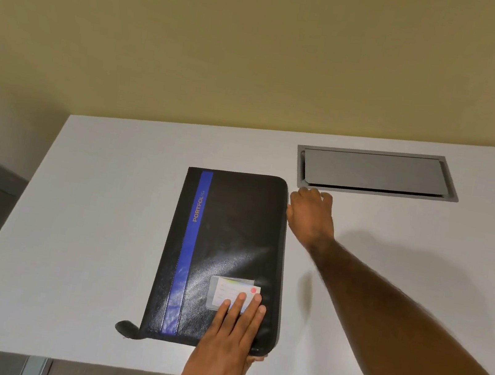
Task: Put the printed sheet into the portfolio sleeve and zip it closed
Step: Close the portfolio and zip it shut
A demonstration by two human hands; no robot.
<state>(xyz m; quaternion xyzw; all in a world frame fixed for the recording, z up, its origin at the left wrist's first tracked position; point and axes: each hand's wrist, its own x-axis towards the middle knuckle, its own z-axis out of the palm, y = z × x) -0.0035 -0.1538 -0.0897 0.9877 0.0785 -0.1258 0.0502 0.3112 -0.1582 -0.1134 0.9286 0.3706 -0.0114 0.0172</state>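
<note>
A black portfolio (231, 243) with a blue stripe lies closed and flat on the white table (87, 227). A card sits in a clear pocket (230, 290) on its cover. My left hand (224, 345) presses flat on the portfolio's near right corner, with the thumb hooked around the near edge. My right hand (311, 217) is at the right edge near the far corner, fingers pinched at the zipper track; the pull itself is hidden by the fingers. The printed sheet is not in view.
A grey metal cable hatch (378, 172) is set flush in the table just beyond my right hand. A black strap tab (126, 328) sticks out at the portfolio's near left corner. The table's near edge runs just below my left hand.
</note>
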